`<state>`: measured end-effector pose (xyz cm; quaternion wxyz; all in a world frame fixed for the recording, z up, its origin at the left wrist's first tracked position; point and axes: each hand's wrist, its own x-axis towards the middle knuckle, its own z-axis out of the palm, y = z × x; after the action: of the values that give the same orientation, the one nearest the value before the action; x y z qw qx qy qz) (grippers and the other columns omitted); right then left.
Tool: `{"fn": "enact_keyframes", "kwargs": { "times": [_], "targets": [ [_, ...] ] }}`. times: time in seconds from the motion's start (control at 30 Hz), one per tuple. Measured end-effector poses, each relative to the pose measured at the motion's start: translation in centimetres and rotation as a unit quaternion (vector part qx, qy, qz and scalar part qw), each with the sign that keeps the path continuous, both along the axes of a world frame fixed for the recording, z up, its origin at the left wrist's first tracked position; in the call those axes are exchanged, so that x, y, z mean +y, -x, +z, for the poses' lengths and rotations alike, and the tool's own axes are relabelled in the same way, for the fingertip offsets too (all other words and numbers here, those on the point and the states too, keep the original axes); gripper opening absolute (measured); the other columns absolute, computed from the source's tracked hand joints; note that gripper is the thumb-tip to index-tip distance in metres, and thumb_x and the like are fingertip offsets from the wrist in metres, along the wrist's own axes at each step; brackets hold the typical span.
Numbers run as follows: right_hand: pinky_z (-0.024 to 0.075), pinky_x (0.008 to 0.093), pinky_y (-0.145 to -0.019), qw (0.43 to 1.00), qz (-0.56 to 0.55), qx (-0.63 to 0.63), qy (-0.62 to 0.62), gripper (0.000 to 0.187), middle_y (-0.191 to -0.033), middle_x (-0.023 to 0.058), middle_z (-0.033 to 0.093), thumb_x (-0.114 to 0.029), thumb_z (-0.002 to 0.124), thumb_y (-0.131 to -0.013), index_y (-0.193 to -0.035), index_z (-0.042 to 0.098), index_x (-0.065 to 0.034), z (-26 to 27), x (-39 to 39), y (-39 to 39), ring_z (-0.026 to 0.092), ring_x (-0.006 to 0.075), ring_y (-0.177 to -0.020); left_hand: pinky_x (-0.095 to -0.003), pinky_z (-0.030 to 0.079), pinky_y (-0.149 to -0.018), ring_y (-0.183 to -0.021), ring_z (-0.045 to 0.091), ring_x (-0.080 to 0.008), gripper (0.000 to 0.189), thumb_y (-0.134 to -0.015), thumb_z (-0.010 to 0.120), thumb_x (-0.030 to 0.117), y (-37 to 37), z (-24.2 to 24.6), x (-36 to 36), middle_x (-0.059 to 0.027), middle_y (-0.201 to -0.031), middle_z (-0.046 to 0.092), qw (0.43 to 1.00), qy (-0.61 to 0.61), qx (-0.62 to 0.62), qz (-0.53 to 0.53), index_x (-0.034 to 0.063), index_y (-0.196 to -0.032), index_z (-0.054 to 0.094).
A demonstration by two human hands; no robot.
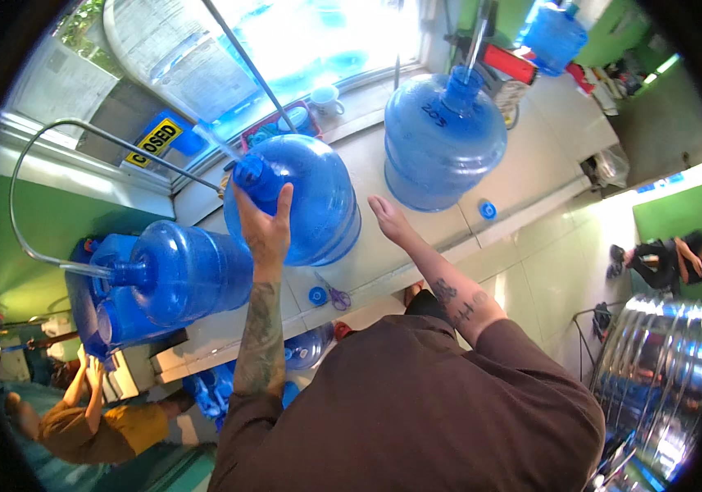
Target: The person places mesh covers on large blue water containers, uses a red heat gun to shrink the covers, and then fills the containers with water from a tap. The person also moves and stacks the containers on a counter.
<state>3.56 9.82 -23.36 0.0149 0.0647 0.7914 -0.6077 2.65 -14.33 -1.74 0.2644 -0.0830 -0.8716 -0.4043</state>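
Note:
My left hand [265, 227] is at the neck of a large blue water jug [314, 197] that stands on the tiled counter, its fingers around the blue mouth and the thumb apart. A clear tube end meets that mouth. My right hand [389, 218] is over the counter between this jug and a second blue jug [443, 147] with handwriting on its shoulder; its fingers are together, and nothing shows in it. A tube reaches into the second jug's neck. At the left, another blue jug [197, 270] has a clear tube from a bent metal pipe [19, 203] in its mouth.
Purple-handled scissors [340, 299] and a blue cap [317, 296] lie near the counter's front edge [357, 289]; another cap [487, 210] is farther right. Behind stand a mug [325, 98] and a red basket [252, 132]. One person [105, 424] is at lower left, another [673, 261] at far right.

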Motion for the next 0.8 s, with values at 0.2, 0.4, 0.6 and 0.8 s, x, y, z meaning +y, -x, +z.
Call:
{"fn": "enact_keyframes", "kwargs": {
  "times": [0.2,0.4,0.6,0.8],
  "targets": [
    [0.0381,0.0434,-0.112,0.972,-0.065,-0.188,0.122,0.072,-0.141,0.0270,0.056,-0.059,0.042,-0.104,-0.141,0.053,0.0011,-4.9,-5.4,16.7,0.051,0.0362,-0.135,-0.0432,0.046,-0.103,-0.119,0.060,-0.0376,0.073,-0.094,0.073,0.032,0.0,-0.9,1.6,-0.0248,-0.133,0.056,0.992,0.008,-0.054,0.112,-0.0056,-0.145,0.037],
    [0.0362,0.0389,-0.114,0.977,0.099,-0.011,0.188,0.072,-0.140,0.0224,0.059,-0.059,0.035,-0.105,-0.139,0.057,-0.0004,-4.8,-10.5,23.3,0.053,0.0324,-0.134,-0.0437,0.047,-0.101,-0.115,0.061,-0.0384,0.066,-0.093,0.074,0.032,-0.2,-1.2,1.4,-0.0253,-0.127,0.060,0.989,-0.001,-0.053,0.136,-0.0050,-0.140,0.044],
    [0.0436,0.0420,-0.106,0.989,0.126,-0.076,0.027,0.054,-0.131,0.0190,0.066,-0.043,0.035,-0.106,-0.125,0.069,-0.0066,-6.5,-5.5,16.0,0.058,0.0327,-0.128,-0.0439,0.048,-0.100,-0.115,0.063,-0.0376,0.066,-0.093,0.075,0.031,-0.1,-1.5,1.0,-0.0242,-0.128,0.060,0.990,-0.008,-0.040,0.132,-0.0040,-0.141,0.046],
    [0.0514,0.0366,-0.080,0.968,0.215,-0.117,-0.045,0.043,-0.092,0.0159,0.072,-0.039,0.060,-0.100,-0.106,0.070,0.0019,-7.3,10.8,-3.2,0.067,0.0212,-0.086,-0.0425,0.049,-0.100,-0.113,0.065,-0.0322,0.066,-0.091,0.077,0.029,0.1,-1.1,1.2,-0.0212,-0.127,0.063,0.993,-0.010,0.006,0.117,-0.0032,-0.141,0.048]
  ]
}}
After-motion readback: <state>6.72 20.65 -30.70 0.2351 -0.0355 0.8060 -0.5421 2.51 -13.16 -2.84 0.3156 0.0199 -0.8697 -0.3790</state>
